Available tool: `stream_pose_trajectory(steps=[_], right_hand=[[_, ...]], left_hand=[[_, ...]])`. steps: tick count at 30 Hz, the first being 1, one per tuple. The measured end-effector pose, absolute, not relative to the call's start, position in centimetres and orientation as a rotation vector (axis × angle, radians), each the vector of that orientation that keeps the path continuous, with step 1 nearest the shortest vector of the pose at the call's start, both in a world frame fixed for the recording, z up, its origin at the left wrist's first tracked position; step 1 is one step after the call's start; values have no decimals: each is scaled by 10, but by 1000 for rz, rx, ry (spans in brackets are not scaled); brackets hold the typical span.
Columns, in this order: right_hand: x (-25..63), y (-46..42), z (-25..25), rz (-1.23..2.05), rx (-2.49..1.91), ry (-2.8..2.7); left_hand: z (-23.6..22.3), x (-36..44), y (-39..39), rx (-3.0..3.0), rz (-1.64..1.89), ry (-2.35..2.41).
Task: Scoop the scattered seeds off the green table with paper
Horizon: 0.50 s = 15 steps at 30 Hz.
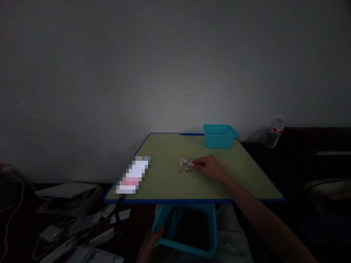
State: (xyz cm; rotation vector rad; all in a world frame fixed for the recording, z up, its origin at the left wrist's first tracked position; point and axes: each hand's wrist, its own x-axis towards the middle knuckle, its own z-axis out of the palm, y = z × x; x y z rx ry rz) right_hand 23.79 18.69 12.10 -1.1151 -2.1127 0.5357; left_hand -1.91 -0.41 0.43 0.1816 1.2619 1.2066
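Observation:
My right hand (210,166) rests on the green table (164,182) near its middle, fingers closed on a small white piece (186,162) among several dark crumbs (188,173). My left hand (149,244) is below the table's front edge, gripping the rim of a teal bin (211,233) held under the edge. The scene is dim.
A teal tub (219,136) stands at the table's far right edge. A blurred white and pink object (133,175) lies at the table's left side. A plastic bottle (273,132) leans on dark furniture to the right. Cables and flat devices (76,226) litter the floor at left.

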Motion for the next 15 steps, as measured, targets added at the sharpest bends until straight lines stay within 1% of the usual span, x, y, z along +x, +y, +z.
stream_pose_trajectory(steps=[8,15], right_hand=[[237,185,123,612,-1118,-2103],[237,183,126,585,-1132,-2125]], left_hand=[[11,-20,-4,210,1170,1262],[11,-17,-6,94,1151,1252]])
